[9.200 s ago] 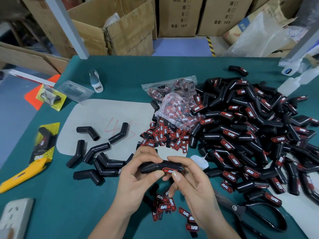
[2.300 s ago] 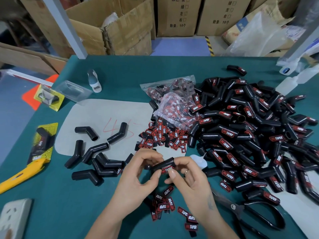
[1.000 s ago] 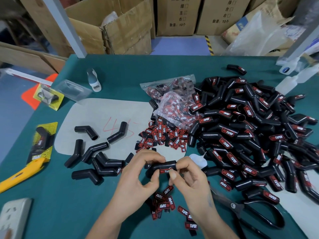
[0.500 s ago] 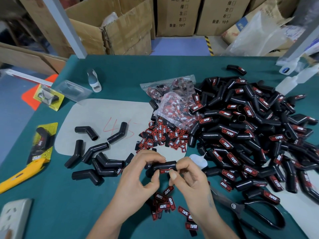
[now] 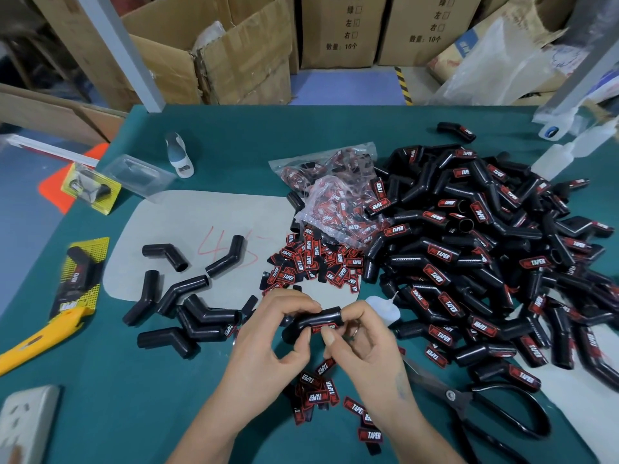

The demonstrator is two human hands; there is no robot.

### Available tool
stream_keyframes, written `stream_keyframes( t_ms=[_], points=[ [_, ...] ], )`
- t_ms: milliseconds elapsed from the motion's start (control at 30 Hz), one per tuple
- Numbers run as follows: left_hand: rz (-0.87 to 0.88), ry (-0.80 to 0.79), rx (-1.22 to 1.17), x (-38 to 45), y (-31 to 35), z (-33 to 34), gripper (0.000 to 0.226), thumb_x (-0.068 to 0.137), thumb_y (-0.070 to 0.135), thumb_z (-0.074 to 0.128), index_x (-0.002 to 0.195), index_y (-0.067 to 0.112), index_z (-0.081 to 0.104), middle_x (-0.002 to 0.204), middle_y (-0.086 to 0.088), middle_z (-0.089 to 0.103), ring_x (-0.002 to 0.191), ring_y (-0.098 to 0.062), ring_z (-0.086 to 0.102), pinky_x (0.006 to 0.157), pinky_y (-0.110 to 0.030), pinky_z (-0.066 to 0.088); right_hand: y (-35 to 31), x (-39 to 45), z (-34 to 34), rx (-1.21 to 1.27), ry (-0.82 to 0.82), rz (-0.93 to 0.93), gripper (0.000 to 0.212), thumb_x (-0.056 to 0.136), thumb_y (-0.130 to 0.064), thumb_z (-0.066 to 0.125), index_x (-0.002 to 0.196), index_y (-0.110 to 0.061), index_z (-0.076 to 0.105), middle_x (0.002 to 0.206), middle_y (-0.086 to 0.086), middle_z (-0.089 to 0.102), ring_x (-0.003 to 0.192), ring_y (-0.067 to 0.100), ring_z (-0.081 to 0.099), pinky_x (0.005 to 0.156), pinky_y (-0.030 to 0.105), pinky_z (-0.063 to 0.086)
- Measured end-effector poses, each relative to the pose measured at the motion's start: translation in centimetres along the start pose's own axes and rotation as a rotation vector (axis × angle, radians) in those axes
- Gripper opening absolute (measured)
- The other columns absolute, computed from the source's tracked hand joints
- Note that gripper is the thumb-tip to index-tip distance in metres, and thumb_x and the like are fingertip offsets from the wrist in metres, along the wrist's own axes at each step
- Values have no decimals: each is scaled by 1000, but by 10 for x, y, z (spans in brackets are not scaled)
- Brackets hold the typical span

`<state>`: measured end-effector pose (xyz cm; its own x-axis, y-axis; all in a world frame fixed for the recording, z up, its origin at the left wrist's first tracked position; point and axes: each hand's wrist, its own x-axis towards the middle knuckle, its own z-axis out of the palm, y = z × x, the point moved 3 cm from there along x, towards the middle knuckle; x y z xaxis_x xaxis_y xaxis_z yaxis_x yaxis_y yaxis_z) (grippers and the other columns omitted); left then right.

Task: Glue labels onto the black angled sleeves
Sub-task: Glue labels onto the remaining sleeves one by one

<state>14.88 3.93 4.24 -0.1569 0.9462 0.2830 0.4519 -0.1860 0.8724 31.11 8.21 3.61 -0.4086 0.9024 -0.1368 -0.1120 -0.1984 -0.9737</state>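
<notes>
Just below the middle of the head view, the person holds one black angled sleeve (image 5: 316, 321) above the green surface (image 5: 100, 390). The left hand (image 5: 273, 341) curls its fingers over the sleeve's left leg with the thumb beneath, gripping it. The right hand (image 5: 360, 339) pinches the right leg, its thumb pressing on the red label (image 5: 323, 328) that sits on the sleeve's near face.

The step appears to be pressing the label down while the glue takes. Several things could spoil it from here. If the thumb slides sideways before the glue grips, the label would likely creep and set crooked. Since the sleeve is round, the label's ends may lift if pressure comes off too soon. Squeezed-out glue could also catch the fingertips and pull the label away on release.

At 2 o'clock from the hands lies the big pile of labelled sleeves (image 5: 485, 256); at 9 o'clock, a few unlabelled sleeves (image 5: 187, 313). Loose labels (image 5: 315, 262) lie at 12 o'clock, and more labels (image 5: 321, 390) at 6 o'clock. A small glue bottle (image 5: 382, 308) rests just right of the hands, scissors (image 5: 469, 406) at 4 o'clock.
</notes>
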Motion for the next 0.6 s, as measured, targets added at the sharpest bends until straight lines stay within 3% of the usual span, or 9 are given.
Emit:
stream_keyframes(
  t_ms=[367,500,600],
  points=[
    [-19,-17,-3,2,2,-1,37,88,16,61,119,36,63,118,15,64,115,-20,64,98,-28,50,-2,2,-2,-56,28,-68,18,89,-16,67,81,-32,64,77,-2,54,75,23,58,74,22,49],
    [-17,-120,-7,3,1,0,41,89,13,59,125,34,63,123,14,61,118,-20,62,101,-28,49,1,3,-1,-138,30,-104,10,89,-30,69,87,-40,66,86,2,57,80,30,60,76,34,52],
    [-5,-206,-20,6,0,0,56,86,1,61,132,33,62,128,15,59,127,-17,59,107,-20,42,4,3,0,-234,37,-151,5,89,-37,65,94,-38,65,92,-3,57,84,16,60,78,37,53]
  ],
)
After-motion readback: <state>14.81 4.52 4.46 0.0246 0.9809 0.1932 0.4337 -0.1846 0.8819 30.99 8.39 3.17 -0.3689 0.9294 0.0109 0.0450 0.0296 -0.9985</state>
